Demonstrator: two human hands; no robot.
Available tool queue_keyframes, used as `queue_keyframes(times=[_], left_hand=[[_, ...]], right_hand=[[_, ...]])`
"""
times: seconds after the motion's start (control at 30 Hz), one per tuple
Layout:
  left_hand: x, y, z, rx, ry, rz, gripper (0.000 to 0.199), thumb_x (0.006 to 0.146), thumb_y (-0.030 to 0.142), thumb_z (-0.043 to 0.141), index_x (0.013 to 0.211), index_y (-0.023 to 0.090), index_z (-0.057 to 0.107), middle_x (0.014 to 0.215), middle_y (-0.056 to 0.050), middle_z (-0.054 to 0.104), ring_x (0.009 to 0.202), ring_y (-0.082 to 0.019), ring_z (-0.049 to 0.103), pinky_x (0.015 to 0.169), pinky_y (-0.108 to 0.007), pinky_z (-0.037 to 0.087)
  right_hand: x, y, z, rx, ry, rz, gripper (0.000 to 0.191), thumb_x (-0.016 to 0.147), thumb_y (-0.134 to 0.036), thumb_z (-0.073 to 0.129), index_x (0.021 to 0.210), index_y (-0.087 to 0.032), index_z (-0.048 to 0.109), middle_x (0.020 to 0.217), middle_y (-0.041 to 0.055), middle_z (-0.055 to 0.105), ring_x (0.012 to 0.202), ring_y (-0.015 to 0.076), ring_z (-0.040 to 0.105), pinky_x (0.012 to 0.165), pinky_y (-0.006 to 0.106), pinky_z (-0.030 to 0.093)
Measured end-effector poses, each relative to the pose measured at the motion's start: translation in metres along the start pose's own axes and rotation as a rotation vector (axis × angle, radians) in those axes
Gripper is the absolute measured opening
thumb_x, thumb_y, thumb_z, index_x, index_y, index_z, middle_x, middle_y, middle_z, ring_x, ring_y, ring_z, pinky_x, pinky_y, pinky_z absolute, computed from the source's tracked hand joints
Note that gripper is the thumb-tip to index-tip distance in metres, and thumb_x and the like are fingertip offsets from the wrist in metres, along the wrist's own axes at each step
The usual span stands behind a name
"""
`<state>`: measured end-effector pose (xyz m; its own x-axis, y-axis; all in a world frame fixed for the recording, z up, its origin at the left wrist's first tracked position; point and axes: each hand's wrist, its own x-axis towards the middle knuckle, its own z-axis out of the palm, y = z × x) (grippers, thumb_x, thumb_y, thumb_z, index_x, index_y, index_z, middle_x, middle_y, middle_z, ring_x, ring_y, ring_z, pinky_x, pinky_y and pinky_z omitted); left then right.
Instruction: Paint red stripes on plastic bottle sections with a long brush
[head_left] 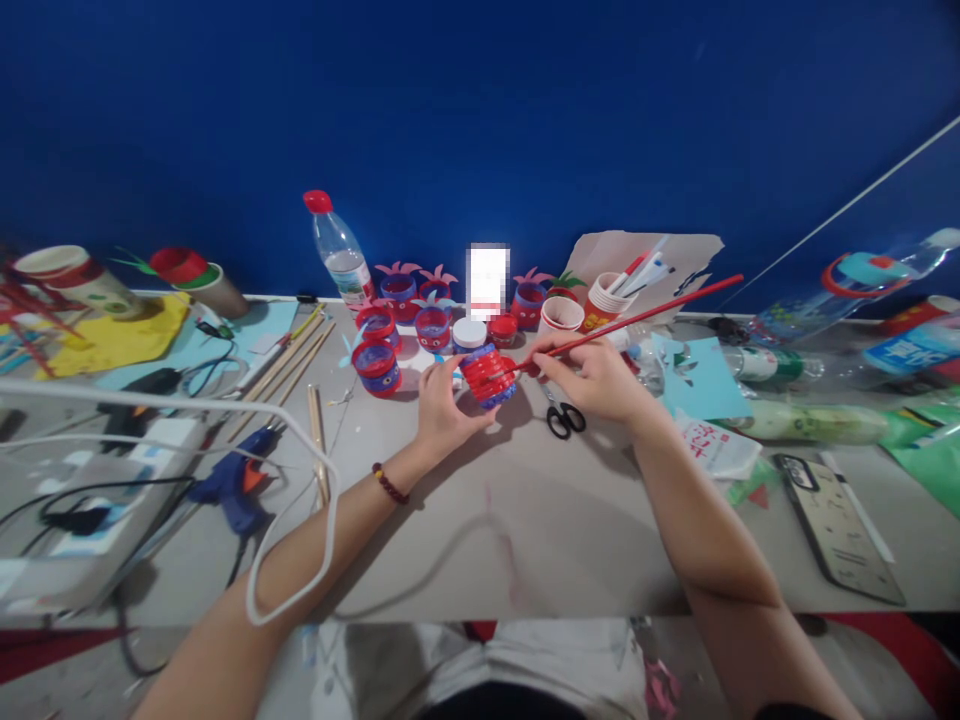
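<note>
Mid-frame, the left hand (442, 410) grips a red-and-blue cup (489, 376); the right hand (591, 378) pinches a red stick (660, 314). Pressing too hard could twist the cup, smearing possibly wet paint.

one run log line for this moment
left hand: holds red-and-blue piece | right hand: holds red stick | scissors: on table

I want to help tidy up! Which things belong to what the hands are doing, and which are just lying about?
In use, it seems:
- red-and-blue piece, in the left hand
- red stick, in the right hand
- maybe the cups in matching colours

Probably just lying about:
- scissors
- phone
- glue gun
- red-capped bottle
</note>
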<state>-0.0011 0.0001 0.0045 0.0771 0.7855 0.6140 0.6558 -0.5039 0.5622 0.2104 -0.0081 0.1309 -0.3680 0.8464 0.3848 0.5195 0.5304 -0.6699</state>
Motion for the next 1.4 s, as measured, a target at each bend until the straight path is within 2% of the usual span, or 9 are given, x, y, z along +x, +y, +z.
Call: queue_keyframes(times=[0.2,0.37,0.57,0.67,0.8,1.0,1.17,1.4], left_hand=[[-0.001,-0.003,0.003,0.0,0.023,0.016,0.081,0.062,0.039,0.083,0.131,0.021,0.044,0.121,-0.012,0.061,0.111,-0.031,0.058,0.1,-0.049,0.045],[0.0,-0.004,0.002,-0.007,0.032,0.024,0.081,0.062,0.04,0.083,0.131,0.021,0.044,0.122,-0.013,0.06,0.116,-0.033,0.056,0.1,-0.049,0.045],[0.001,-0.001,-0.001,0.002,-0.021,0.067,0.079,0.064,0.04,0.082,0.132,0.022,0.044,0.121,-0.012,0.062,0.111,-0.032,0.058,0.099,-0.049,0.043],[0.001,0.0,-0.002,0.023,-0.06,0.065,0.081,0.063,0.04,0.082,0.133,0.023,0.044,0.122,-0.012,0.063,0.11,-0.033,0.058,0.099,-0.05,0.042],[0.001,0.0,-0.001,0.026,-0.065,0.103,0.085,0.062,0.039,0.083,0.136,0.023,0.044,0.124,-0.012,0.063,0.11,-0.032,0.058,0.098,-0.049,0.042],[0.0,-0.001,-0.001,0.023,-0.055,0.112,0.084,0.063,0.04,0.082,0.135,0.022,0.045,0.124,-0.013,0.063,0.11,-0.032,0.057,0.099,-0.049,0.041],[0.0,0.0,-0.001,0.028,-0.054,0.099,0.083,0.062,0.041,0.082,0.135,0.023,0.045,0.124,-0.012,0.063,0.109,-0.032,0.057,0.099,-0.049,0.041],[0.001,0.0,-0.002,0.007,-0.019,0.125,0.084,0.061,0.04,0.085,0.133,0.021,0.046,0.121,-0.012,0.064,0.105,-0.031,0.058,0.095,-0.047,0.043]], right_hand=[[0.0,0.006,-0.013,0.005,0.017,0.084,0.018,0.092,-0.028,0.056,0.084,-0.017,0.067,0.085,0.0072,0.072,0.068,0.0169,0.066,0.065,0.032,0.056],[0.001,0.011,-0.018,0.057,0.068,0.134,0.021,0.09,-0.033,0.059,0.077,-0.017,0.065,0.092,0.0087,0.073,0.067,0.0171,0.069,0.06,0.03,0.058],[-0.001,0.019,-0.019,0.081,0.157,0.152,0.02,0.088,-0.034,0.062,0.076,-0.019,0.066,0.082,0.0066,0.072,0.067,0.0187,0.069,0.065,0.034,0.061],[-0.002,0.018,-0.013,0.151,0.073,0.125,0.019,0.091,-0.034,0.059,0.083,-0.018,0.067,0.083,0.0069,0.072,0.071,0.0188,0.07,0.068,0.034,0.062],[-0.003,0.009,-0.002,0.127,-0.01,0.065,0.019,0.093,-0.032,0.056,0.09,-0.018,0.068,0.089,0.0074,0.073,0.073,0.0183,0.071,0.068,0.033,0.062],[-0.001,0.001,-0.001,0.031,0.018,0.032,0.02,0.092,-0.028,0.055,0.082,-0.017,0.069,0.089,0.0082,0.073,0.072,0.0186,0.07,0.067,0.033,0.062],[-0.001,0.012,-0.009,0.008,0.046,0.053,0.02,0.092,-0.028,0.056,0.08,-0.017,0.068,0.089,0.0083,0.073,0.074,0.0195,0.071,0.073,0.036,0.062],[0.002,0.028,-0.012,0.088,0.073,0.153,0.022,0.09,-0.036,0.062,0.08,-0.017,0.067,0.089,0.0079,0.073,0.069,0.0184,0.072,0.063,0.031,0.061]])
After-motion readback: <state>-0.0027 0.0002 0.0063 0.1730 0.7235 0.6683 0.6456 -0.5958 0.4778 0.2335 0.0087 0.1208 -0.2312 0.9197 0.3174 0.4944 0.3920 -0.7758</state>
